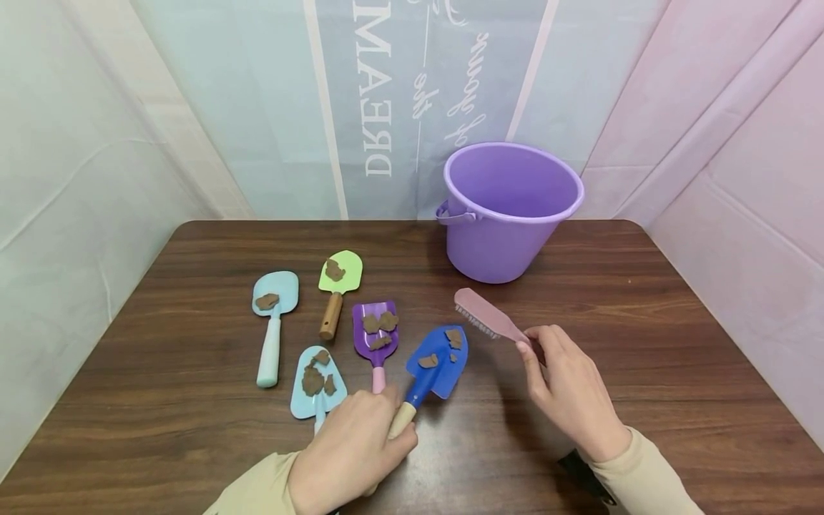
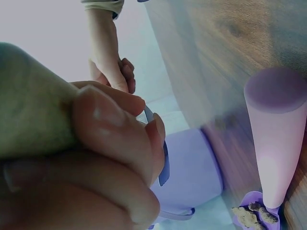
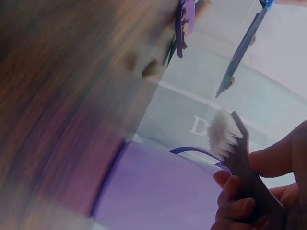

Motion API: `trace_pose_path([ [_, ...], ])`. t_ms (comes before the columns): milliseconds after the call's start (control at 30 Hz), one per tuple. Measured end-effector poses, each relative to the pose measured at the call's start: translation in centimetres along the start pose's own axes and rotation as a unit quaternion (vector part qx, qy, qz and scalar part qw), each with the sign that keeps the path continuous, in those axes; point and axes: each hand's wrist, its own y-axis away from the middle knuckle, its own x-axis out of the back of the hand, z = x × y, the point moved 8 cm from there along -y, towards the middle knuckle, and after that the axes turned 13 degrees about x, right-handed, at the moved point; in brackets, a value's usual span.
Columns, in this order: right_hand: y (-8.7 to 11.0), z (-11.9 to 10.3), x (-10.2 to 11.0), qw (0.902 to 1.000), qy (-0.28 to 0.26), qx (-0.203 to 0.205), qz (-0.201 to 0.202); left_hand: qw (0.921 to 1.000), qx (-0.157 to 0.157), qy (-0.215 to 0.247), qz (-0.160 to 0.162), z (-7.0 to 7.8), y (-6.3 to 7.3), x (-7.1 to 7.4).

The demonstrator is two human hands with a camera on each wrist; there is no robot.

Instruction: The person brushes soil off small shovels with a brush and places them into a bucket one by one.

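My left hand (image 1: 350, 447) grips the pale wooden handle of a blue trowel (image 1: 421, 383), which is lifted off the table. Several brown flakes (image 1: 428, 361) lie on its blade. To the right, my right hand (image 1: 569, 386) holds a pink brush (image 1: 486, 315) by its handle, white bristles facing down and left. Brush and blade are apart; the gap shows in the right wrist view, where the bristles (image 3: 223, 134) are below the blade tip (image 3: 225, 86). In the left wrist view, curled fingers (image 2: 120, 139) cover most of the trowel handle.
A purple bucket (image 1: 496, 247) stands at the back right. On the left lie a purple shovel (image 1: 376, 350), a green shovel (image 1: 341, 279), a light blue shovel (image 1: 270, 350) and another light blue shovel (image 1: 302, 408), each bearing brown bits. The wooden table (image 1: 161, 400) meets a hanging cloth behind.
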Motion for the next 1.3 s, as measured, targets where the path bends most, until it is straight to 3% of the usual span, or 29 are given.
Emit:
trace_pose_path([
  [267, -0.1, -1.8, 0.1, 0.9979, -0.049, 0.037, -0.018, 1.0, -0.003, -0.001, 0.0, 0.1, -0.1, -0.1],
  [500, 0.1, -4.2, -0.3, 0.9894, -0.105, 0.084, -0.055, 1.0, -0.009, -0.001, 0.003, 0.2, -0.1, -0.1],
  [767, 0.3, -5.5, -0.9, 0.9817, -0.129, 0.115, -0.08, 0.9999, -0.007, -0.007, 0.007, 0.1, -0.2, -0.1],
  [1000, 0.4, -5.3, -1.1, 0.9817, -0.127, 0.117, -0.08, 1.0, 0.0, -0.004, -0.005, 0.0, -0.1, -0.2],
  [1300, 0.5, -3.6, -1.3, 0.9888, -0.099, 0.094, -0.062, 0.9999, -0.006, -0.006, 0.006, 0.1, 0.0, -0.1],
])
